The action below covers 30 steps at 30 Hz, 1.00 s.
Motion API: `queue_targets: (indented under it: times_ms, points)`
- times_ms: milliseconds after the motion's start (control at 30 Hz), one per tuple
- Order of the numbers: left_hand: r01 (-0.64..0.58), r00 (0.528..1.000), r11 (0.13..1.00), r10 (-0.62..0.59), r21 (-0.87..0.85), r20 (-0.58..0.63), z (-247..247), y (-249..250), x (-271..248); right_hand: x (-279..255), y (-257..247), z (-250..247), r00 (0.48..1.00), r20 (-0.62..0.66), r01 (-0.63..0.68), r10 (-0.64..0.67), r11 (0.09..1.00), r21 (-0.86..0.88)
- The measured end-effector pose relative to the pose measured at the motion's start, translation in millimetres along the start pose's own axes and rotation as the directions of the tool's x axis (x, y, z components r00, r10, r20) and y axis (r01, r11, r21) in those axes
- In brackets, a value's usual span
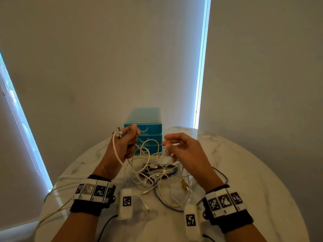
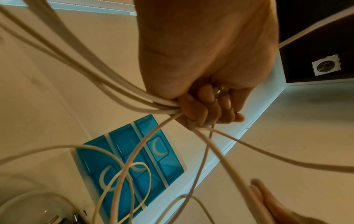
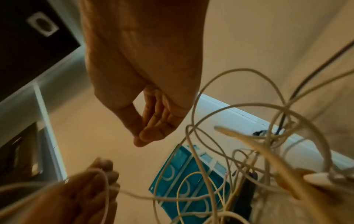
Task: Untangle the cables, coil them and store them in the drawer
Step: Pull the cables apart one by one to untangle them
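A tangle of mostly white cables (image 1: 157,172) lies on the round marble table (image 1: 244,172). My left hand (image 1: 129,137) is raised above it and grips a bundle of white cables (image 2: 153,104) in its fist, with metal plug ends sticking out past the knuckles. My right hand (image 1: 172,145) hovers beside it with loosely curled fingers (image 3: 153,130) and nothing in them. Behind both hands stands the blue three-drawer unit (image 1: 145,126), its drawers closed (image 2: 130,166). Loops of cable hang between the hands in front of the drawers (image 3: 191,181).
A yellowish cable (image 1: 174,198), a blue one (image 1: 172,172) and a dark one (image 1: 222,173) are mixed into the pile. White cables trail off the table's left edge (image 1: 57,194). Walls and window blinds stand close behind the table.
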<state>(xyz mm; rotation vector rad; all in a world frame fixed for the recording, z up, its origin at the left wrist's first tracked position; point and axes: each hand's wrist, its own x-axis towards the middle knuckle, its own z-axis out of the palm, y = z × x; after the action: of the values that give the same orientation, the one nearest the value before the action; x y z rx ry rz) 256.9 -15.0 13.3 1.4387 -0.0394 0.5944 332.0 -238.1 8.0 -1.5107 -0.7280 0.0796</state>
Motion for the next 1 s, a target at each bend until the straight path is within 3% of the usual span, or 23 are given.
queue_targets:
  times_ms: [100, 233, 333, 400, 500, 567, 700, 767, 833, 900, 1000]
  points:
    - [0.007, 0.998, 1.000, -0.005, -0.026, 0.061, 1.4, 2.5, -3.3, -5.8, 9.3, 19.0, 0.992, 0.110, 0.090, -0.063, 0.960, -0.264]
    - [0.009, 0.992, 0.994, 0.005, -0.109, 0.123, 2.6, 6.0, -8.5, -7.8, 21.6, 24.8, 0.968, 0.252, 0.116, -0.008, 0.902, -0.416]
    - [-0.036, 0.995, 0.994, 0.045, -0.103, 0.091, 3.0, 7.2, -7.7, -6.8, 23.8, 26.4, 0.975, 0.219, 0.118, -0.017, 0.883, -0.455]
    - [-0.090, 0.996, 0.994, 0.091, -0.059, 0.010, 2.5, 5.6, -5.0, -4.5, 19.5, 22.8, 0.996, 0.032, 0.091, -0.085, 0.927, -0.365]
    - [-0.107, 0.979, 0.992, 0.118, 0.070, -0.168, -5.1, 0.8, -2.3, 1.4, 5.4, 6.9, 0.945, -0.292, 0.121, -0.149, 0.986, -0.112]
    - [-0.071, 0.968, 0.986, 0.105, 0.151, -0.228, -8.8, -1.3, -1.6, 3.0, -3.5, -3.3, 0.926, -0.368, 0.116, -0.083, 0.991, 0.069]
    - [-0.038, 0.960, 0.967, 0.105, 0.251, -0.260, -6.8, -4.7, 0.7, 3.7, -9.4, -11.3, 0.921, -0.373, 0.038, 0.107, 0.932, 0.361]
    - [-0.045, 0.953, 0.972, 0.111, 0.233, -0.281, -10.9, -7.0, 2.0, 6.0, -11.9, -16.2, 0.918, -0.335, -0.017, 0.214, 0.863, 0.506]
    - [-0.046, 0.949, 0.975, 0.111, 0.217, -0.296, -16.5, -9.9, 3.1, 7.3, -12.9, -20.4, 0.936, -0.223, -0.051, 0.273, 0.731, 0.680]
    - [-0.038, 0.949, 0.977, 0.101, 0.212, -0.299, -20.1, -13.7, 4.9, 7.6, -11.4, -23.7, 0.959, -0.109, -0.057, 0.261, 0.555, 0.830]
    - [-0.025, 0.949, 0.978, 0.089, 0.209, -0.302, -15.8, -13.3, 5.4, 8.8, -7.0, -31.8, 0.990, -0.010, -0.028, 0.142, 0.263, 0.964]
